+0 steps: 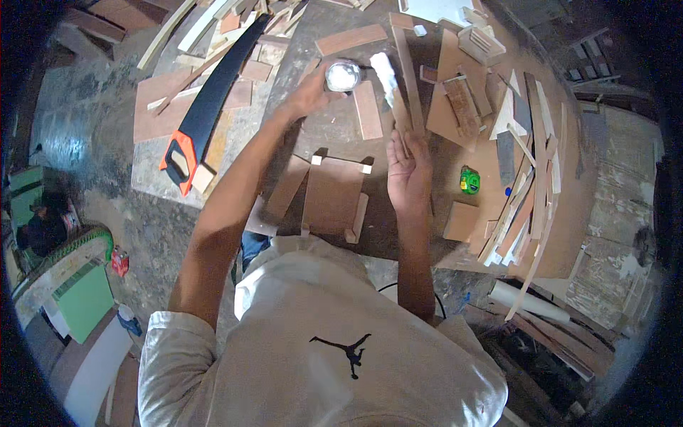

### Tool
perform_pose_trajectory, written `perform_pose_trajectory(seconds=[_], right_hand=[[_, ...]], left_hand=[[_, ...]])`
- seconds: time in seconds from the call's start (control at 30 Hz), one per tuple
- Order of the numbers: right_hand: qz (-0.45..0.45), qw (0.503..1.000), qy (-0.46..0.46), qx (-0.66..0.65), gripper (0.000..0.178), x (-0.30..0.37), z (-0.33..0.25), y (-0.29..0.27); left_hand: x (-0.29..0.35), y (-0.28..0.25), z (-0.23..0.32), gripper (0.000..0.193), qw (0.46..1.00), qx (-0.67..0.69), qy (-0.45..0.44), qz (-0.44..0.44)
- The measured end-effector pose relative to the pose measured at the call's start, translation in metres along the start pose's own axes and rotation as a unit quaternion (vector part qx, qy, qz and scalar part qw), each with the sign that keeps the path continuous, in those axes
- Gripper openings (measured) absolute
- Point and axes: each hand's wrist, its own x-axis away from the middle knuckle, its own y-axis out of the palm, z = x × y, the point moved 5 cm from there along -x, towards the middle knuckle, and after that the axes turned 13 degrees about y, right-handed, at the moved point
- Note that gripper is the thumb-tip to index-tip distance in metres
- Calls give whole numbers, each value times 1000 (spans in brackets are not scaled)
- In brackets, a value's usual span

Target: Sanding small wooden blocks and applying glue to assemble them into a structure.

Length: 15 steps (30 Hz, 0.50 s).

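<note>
Shirt: white (306, 306), nearest you, at the near edge of the worktop (329, 136).
Panel: brown wooden piece (334, 192) flat just past your shirt, pale blocks at its corners; you have neither hand on it.
Block: brown squarish board (462, 220), near right.
Tape measure: green case (469, 180), right of your right forearm, beyond the block.
Strip pile: loose long wood strips (539, 164) heaped at the right side, running near to far.
Right hand: yours (409, 171), palm up, fingers curled closed on the near end of the stick.
Saw: black blade (217, 99), orange-and-black handle toward you, lying left of your left forearm on offcuts.
Left hand: yours (311, 94), fingers bent round the left side of the container, open about its width; fingertips partly hidden.
Short board: brown (368, 110), between your two hands.
Stick: wooden (400, 114), pointing away from you, far end coated white, right of the container and apart from it.
Container: round (343, 75), bright white at the top.
Far board: brown (351, 40), beyond the container.
White sheet: far edge (434, 8), right of centre.
</note>
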Motion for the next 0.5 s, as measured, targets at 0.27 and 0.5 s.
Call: perform_pose_trajectory(seconds=[0.27,0.5], right_hand=[[-65,991,114,1,8,30,61,30],[-147,963,223,-29,16,80,175,59]], left_hand=[[98,-39,69,48,971,75,-133,186],[205,-24,185,34,865,293,-273,302]])
